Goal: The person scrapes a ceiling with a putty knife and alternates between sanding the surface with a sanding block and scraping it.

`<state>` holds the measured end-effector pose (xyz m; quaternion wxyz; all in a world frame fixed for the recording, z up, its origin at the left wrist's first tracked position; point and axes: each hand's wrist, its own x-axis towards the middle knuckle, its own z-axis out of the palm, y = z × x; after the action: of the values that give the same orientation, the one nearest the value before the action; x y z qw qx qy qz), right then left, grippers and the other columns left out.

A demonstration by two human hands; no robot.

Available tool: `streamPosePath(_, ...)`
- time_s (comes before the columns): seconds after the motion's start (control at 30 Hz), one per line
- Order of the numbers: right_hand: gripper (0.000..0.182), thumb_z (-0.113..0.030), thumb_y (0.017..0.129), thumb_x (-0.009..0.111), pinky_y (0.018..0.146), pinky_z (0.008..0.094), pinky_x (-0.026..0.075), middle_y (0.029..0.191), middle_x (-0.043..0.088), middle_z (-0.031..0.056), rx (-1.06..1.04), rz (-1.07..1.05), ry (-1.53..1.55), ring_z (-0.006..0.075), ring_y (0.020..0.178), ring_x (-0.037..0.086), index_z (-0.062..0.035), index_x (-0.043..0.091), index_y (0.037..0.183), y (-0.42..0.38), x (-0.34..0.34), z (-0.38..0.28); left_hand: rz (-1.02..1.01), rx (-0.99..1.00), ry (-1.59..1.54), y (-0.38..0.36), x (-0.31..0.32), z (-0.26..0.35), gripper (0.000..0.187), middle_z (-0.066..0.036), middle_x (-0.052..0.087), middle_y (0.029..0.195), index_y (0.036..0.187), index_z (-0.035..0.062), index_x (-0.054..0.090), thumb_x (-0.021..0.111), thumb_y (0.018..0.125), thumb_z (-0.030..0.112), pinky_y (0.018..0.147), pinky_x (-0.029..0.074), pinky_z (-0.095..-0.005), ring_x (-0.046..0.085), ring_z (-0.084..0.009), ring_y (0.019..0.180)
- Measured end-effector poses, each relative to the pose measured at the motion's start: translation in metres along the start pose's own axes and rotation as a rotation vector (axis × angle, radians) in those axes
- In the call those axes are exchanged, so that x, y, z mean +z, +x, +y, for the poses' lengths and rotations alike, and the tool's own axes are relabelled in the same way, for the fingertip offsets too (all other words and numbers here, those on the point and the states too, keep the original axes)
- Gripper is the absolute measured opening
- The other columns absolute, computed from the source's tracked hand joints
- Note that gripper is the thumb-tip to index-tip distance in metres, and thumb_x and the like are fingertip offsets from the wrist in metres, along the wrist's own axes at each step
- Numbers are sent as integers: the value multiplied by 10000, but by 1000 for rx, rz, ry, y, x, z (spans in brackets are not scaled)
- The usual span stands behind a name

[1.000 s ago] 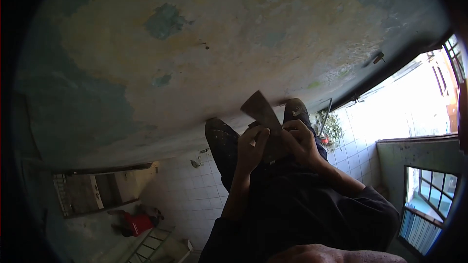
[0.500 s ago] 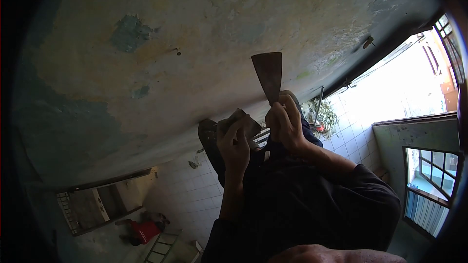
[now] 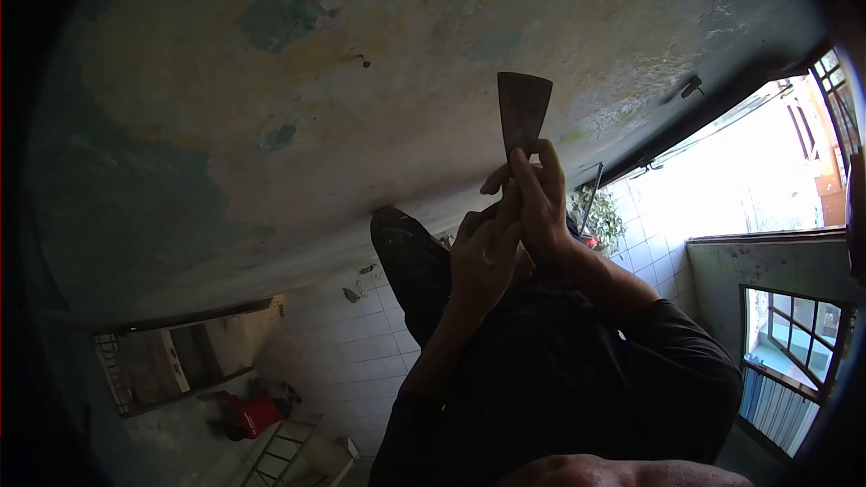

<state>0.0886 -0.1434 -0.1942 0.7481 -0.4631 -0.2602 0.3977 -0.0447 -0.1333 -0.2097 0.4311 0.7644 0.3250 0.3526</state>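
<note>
My right hand (image 3: 539,207) grips a scraper (image 3: 525,108), its wide dark blade pointing up toward the wall. The thumb and fingers sit around the base of the blade, and the handle is hidden. My left hand (image 3: 487,257) is drawn in against the right one, fingers bent, right below the scraper. By its palm shows the edge of a flat folded sheet (image 3: 524,265), like sandpaper, mostly covered by the fingers.
A wall (image 3: 379,126) with peeling paint and a protruding nail (image 3: 365,62) fills the upper view. A person in a red shirt (image 3: 257,414) is near a ladder (image 3: 281,451) at lower left. Plant debris (image 3: 603,219) lies on the tiled floor by the bright doorway.
My left hand, with the flat sheet earlier in plain sight, has moved right to meet my right hand. The scraper has shifted slightly up and right, its blade turned, with fingers nearer the blade.
</note>
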Motion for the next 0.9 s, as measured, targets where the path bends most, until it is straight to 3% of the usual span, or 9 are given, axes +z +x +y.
streamPosePath(0.07, 200, -226, 1113, 453, 507, 259, 489, 764, 697, 150, -39, 15, -16, 135, 543, 627, -34, 458, 1058, 10, 2, 4, 22, 28, 5, 0, -2, -5, 207, -210, 679, 952, 998, -63, 703, 719, 930, 131, 793, 536, -424, 661, -339, 928)
streamPosePath(0.23, 245, -270, 1123, 425, 625, 319, 542, 811, 705, 161, -68, -22, -46, 196, 679, 699, -27, 453, 1111, 26, 2, 10, 23, -7, 62, -9, -8, -18, 224, -205, 680, 978, 999, -62, 699, 637, 1005, 153, 795, 520, -408, 674, -306, 915)
streamPosePath(0.5, 258, -253, 1104, 477, 407, 265, 507, 846, 705, 176, -46, 43, 81, 202, 514, 669, 4, 467, 1127, 36, 19, 0, 31, -113, 29, -3, 0, -24, 295, -207, 657, 939, 994, -53, 679, 592, 1034, 227, 774, 507, -413, 670, -316, 882)
streamPosePath(0.6, 274, -264, 1093, 511, 387, 254, 486, 823, 705, 172, -28, 53, 77, 189, 481, 654, 8, 485, 1119, 41, 20, -9, 19, -96, 48, 4, 5, -22, 297, -193, 644, 904, 1000, -46, 680, 588, 1032, 235, 769, 503, -410, 662, -303, 854)
streamPosePath(0.67, 275, -266, 1089, 522, 383, 249, 480, 811, 705, 168, -44, 56, 81, 180, 476, 650, 7, 498, 1111, 44, 20, -8, 0, -87, 2, 7, 7, -24, 270, -238, 650, 939, 1012, -71, 667, 638, 986, 197, 765, 510, -462, 649, -377, 856)
streamPosePath(0.9, 284, -272, 1080, 549, 370, 238, 449, 797, 709, 159, -42, 59, 147, 163, 462, 634, 10, 525, 1099, 47, 19, -14, -7, -11, -4, 19, 15, -13, 270, -218, 679, 935, 1085, -76, 679, 644, 972, 166, 799, 506, -446, 644, -364, 897)
